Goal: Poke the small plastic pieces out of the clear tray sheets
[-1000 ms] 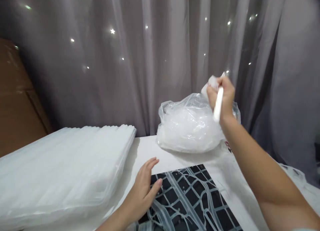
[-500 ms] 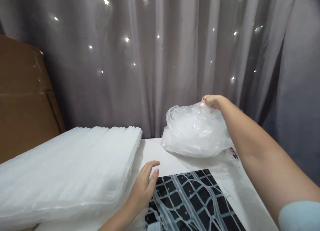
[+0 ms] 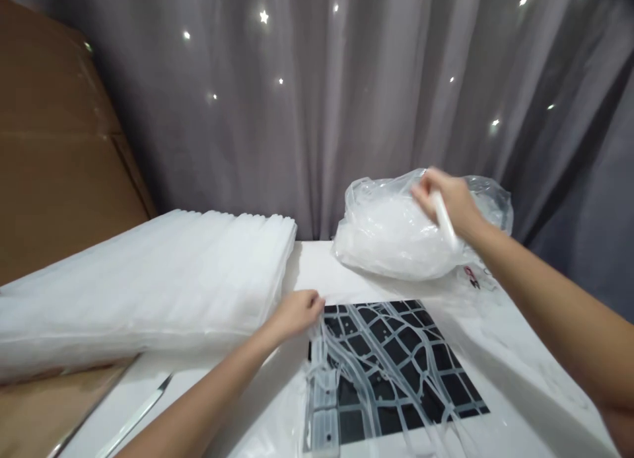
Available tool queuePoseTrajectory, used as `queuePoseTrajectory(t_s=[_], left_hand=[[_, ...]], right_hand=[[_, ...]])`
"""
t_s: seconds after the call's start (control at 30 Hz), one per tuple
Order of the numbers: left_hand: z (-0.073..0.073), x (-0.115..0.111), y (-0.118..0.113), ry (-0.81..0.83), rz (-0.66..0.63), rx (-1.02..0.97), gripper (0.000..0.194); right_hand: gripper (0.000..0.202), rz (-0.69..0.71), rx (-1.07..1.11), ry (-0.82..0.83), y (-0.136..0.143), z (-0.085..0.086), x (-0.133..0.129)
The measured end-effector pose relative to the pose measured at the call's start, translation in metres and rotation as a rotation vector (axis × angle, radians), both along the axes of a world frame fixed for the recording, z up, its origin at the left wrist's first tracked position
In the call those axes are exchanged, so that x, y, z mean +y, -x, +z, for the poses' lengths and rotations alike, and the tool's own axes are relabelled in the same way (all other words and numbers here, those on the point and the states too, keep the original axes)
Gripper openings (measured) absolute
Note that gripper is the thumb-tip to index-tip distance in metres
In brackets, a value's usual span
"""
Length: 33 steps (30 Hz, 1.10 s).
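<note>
A large clear plastic bag (image 3: 396, 236) full of white material stands at the back of the white table. My right hand (image 3: 453, 203) is in front of its top, closed on a short white strip-like piece (image 3: 444, 221) blurred by motion. Below lies a flat black panel (image 3: 381, 372) overlaid with a network of translucent grey-white strips. At the panel's far left corner is my left hand (image 3: 300, 310), its fingers curled together; what they hold, if anything, I cannot make out.
To the left lies a thick stack of white sheets (image 3: 173, 273) in clear wrap. A cardboard box (image 3: 59, 147) stands behind it. A slim pointed tool (image 3: 139, 415) rests at front left, and small red-handled pliers (image 3: 471, 277) are by the bag. Grey curtain (image 3: 307, 114) hangs behind.
The view has tilted down, showing more of the panel. My right hand has come off the bag's top edge, now with a white piece in it. My left hand's fingers have curled closed.
</note>
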<state>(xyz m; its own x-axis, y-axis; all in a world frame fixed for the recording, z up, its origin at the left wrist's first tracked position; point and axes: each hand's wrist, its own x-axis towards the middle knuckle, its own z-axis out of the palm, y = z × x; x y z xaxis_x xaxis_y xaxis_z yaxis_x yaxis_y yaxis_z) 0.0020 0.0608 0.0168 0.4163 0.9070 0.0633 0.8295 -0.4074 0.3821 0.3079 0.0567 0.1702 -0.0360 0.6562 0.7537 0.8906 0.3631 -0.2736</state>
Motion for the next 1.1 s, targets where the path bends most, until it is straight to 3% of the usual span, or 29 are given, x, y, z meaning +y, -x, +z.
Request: queuePoseTrajectory(t_s=[0.03, 0.1, 0.2, 0.3, 0.37, 0.5, 0.67, 0.77, 0.9, 1.0, 1.1], left_hand=[[0.001, 0.001, -0.002, -0.013, -0.010, -0.054, 0.040], [0.000, 0.003, -0.005, -0.038, -0.029, -0.158, 0.046], [-0.010, 0.007, -0.006, -0.038, -0.072, -0.249, 0.046], [-0.025, 0.008, -0.004, 0.023, -0.139, -0.255, 0.038], [-0.031, 0.006, -0.006, 0.060, -0.193, -0.262, 0.029], [-0.036, -0.007, -0.017, 0.107, -0.283, -0.327, 0.021], [-0.040, -0.025, -0.034, 0.142, -0.332, -0.432, 0.024], [-0.035, -0.024, -0.036, 0.021, -0.219, -0.467, 0.029], [-0.018, -0.011, -0.024, -0.223, -0.052, -0.418, 0.025], [-0.012, -0.005, -0.015, -0.299, -0.074, -0.291, 0.018], [-0.022, -0.004, -0.011, -0.279, -0.143, -0.162, 0.017]], right_hand=[[0.021, 0.169, -0.132, 0.163, 0.010, -0.027, -0.016], [0.017, 0.349, -0.277, 0.499, 0.023, -0.085, -0.046], [0.022, 0.332, -0.360, 0.737, 0.024, -0.158, -0.073], [0.016, 0.221, -0.342, 0.761, 0.010, -0.194, -0.084], [0.009, 0.199, -0.304, 0.739, -0.002, -0.200, -0.087], [0.010, 0.184, -0.317, 0.709, -0.020, -0.193, -0.092], [0.023, -0.110, -0.540, 0.627, -0.042, -0.178, -0.089], [0.026, -0.182, -0.627, 0.573, -0.046, -0.172, -0.085], [0.021, -0.200, -0.651, 0.410, -0.036, -0.172, -0.080], [0.024, -0.178, -0.611, 0.359, -0.026, -0.177, -0.069], [0.027, -0.135, -0.565, 0.445, -0.024, -0.184, -0.055]])
